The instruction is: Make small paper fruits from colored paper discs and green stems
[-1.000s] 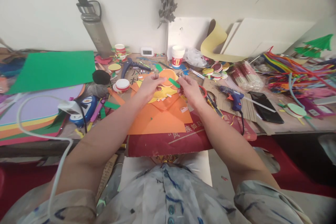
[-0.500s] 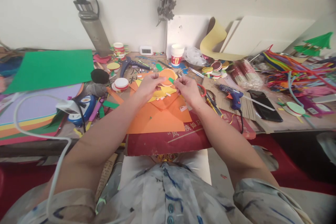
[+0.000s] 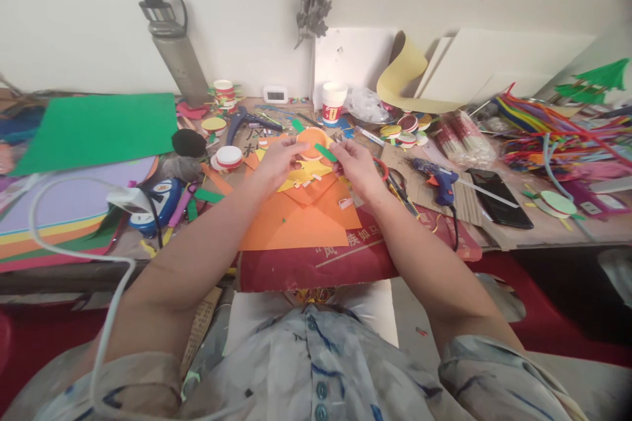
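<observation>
An orange paper disc (image 3: 310, 143) with a pale rim is pinched by its left edge in my left hand (image 3: 279, 161). My right hand (image 3: 355, 163) is closed on a green paper strip (image 3: 324, 152), whose free end lies over the disc's right side. Whether the strip touches the disc I cannot tell. Another small green paper piece (image 3: 297, 125) shows just behind the disc. Beneath both hands lie yellow paper (image 3: 296, 179) with small white scraps and orange paper sheets (image 3: 296, 230).
Right of my hands are scissors (image 3: 381, 168), a hot glue gun (image 3: 442, 185) and a black phone (image 3: 498, 197). Paper cups (image 3: 334, 104) stand behind. Leftward are a white-topped round piece (image 3: 229, 157), a blue device (image 3: 157, 207) and a green sheet (image 3: 99, 131). A grey bottle (image 3: 175, 46) leans at the wall.
The green strip has turned and shows more of its length, slanting down to the right from the disc. My right hand has shifted slightly; the left hand still holds the disc.
</observation>
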`<state>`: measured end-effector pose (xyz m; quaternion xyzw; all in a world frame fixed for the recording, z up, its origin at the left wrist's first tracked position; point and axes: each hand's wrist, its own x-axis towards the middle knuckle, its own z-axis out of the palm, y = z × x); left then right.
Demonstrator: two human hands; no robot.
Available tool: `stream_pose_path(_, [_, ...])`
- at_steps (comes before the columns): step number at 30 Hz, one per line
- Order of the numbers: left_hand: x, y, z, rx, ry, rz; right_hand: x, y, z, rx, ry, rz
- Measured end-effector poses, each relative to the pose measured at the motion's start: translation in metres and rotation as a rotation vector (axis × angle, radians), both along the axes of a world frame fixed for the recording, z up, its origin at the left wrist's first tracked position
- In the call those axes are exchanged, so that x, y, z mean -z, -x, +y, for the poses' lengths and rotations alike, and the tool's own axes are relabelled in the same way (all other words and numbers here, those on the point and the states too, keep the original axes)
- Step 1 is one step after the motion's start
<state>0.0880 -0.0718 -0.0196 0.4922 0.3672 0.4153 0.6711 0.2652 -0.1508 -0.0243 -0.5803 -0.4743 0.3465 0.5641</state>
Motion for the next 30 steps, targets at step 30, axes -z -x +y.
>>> stream_pose_path(30, [0.0,0.0,0.003,-0.002,-0.002,-0.063,-0.001,0.007,-0.005,-0.077,0.068,-0.217])
